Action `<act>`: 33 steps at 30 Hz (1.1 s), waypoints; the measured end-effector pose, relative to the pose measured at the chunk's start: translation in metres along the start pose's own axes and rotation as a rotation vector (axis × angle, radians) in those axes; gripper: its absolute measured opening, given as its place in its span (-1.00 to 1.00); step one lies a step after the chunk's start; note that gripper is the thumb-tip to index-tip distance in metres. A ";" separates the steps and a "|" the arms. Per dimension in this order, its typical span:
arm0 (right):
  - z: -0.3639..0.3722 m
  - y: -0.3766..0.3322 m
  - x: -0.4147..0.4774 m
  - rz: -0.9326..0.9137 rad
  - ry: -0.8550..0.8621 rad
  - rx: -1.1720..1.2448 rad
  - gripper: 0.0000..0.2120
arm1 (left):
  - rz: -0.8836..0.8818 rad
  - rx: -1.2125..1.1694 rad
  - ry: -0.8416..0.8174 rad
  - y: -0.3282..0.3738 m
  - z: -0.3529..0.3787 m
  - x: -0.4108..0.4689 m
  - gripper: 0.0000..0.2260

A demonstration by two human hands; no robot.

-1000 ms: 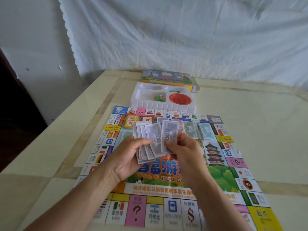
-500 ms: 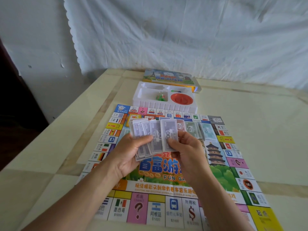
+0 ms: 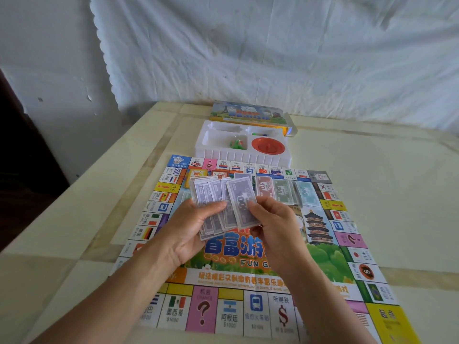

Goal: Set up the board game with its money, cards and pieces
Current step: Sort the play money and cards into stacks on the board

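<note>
A colourful game board [image 3: 248,284] lies flat on the table. Above its middle my left hand [image 3: 183,229] holds a fanned stack of purple-grey banknotes [image 3: 218,194]. My right hand [image 3: 275,224] pinches the frontmost purple note [image 3: 242,197] of that fan between thumb and fingers. Three sorted money piles lie on the board behind my hands: brownish notes [image 3: 264,187], green notes [image 3: 283,192] and pale blue notes [image 3: 304,192]. Yellow and orange cards [image 3: 198,173] lie at the board's far left, partly hidden by the fan.
A white plastic tray [image 3: 223,153] stands past the board, holding green pieces [image 3: 236,144] and a red spinner dish [image 3: 268,146]. The box lid [image 3: 246,112] lies behind it. The cream table [image 3: 387,184] stretches right; its left edge drops off near a white wall.
My right hand has drawn the front purple note slightly up and right from the fan. My left thumb slid across the remaining notes. The view shifted a little.
</note>
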State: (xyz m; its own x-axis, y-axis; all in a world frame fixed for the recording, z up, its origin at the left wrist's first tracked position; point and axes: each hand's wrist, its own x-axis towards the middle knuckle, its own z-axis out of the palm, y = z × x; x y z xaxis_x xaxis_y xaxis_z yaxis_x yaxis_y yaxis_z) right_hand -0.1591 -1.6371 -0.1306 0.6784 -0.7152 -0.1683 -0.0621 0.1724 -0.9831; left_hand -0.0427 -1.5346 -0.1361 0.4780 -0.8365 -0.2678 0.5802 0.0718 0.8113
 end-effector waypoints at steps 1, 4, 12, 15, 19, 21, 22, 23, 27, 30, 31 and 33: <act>0.000 0.000 0.000 0.001 0.004 0.000 -0.81 | 0.000 -0.001 0.001 0.000 0.000 0.000 -0.70; 0.000 -0.001 0.000 0.005 0.010 0.012 -0.81 | 0.000 0.000 0.007 -0.001 -0.001 0.001 -0.69; 0.006 0.002 -0.001 -0.032 0.039 -0.068 -0.86 | 0.018 0.045 -0.030 -0.005 0.003 -0.001 -0.66; 0.004 0.001 0.000 0.001 0.082 -0.008 -0.87 | -0.003 0.015 -0.066 -0.002 0.003 -0.003 -0.71; 0.003 0.002 0.000 0.007 0.076 -0.001 -0.88 | 0.004 0.072 -0.012 -0.002 0.004 -0.003 -0.73; 0.005 0.003 -0.001 -0.008 0.038 -0.030 -0.88 | 0.017 0.091 0.045 -0.004 0.003 -0.003 -0.73; 0.006 0.002 -0.001 -0.015 0.024 -0.040 -0.88 | 0.021 0.097 0.056 -0.004 0.003 -0.003 -0.72; 0.007 0.002 -0.001 -0.019 0.020 -0.041 -0.88 | 0.018 0.099 0.051 -0.003 0.004 -0.003 -0.72; 0.003 0.000 0.002 0.017 0.087 0.002 -0.89 | -0.026 0.071 -0.002 0.001 0.004 -0.004 -0.80; 0.001 0.001 0.003 0.025 0.081 0.031 -0.89 | 0.000 0.102 0.051 -0.001 0.002 -0.002 -0.76; 0.002 0.001 0.002 0.022 0.057 0.028 -0.89 | 0.018 0.124 0.075 -0.002 0.002 -0.001 -0.74; 0.004 0.002 0.000 0.008 0.011 -0.007 -0.88 | 0.059 0.175 0.117 -0.003 0.001 -0.001 -0.71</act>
State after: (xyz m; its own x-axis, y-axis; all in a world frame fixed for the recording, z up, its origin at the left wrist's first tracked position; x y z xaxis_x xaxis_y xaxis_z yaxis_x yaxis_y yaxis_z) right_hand -0.1562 -1.6341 -0.1318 0.6699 -0.7210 -0.1772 -0.0726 0.1739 -0.9821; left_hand -0.0456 -1.5349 -0.1381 0.5869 -0.7642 -0.2675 0.4305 0.0147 0.9025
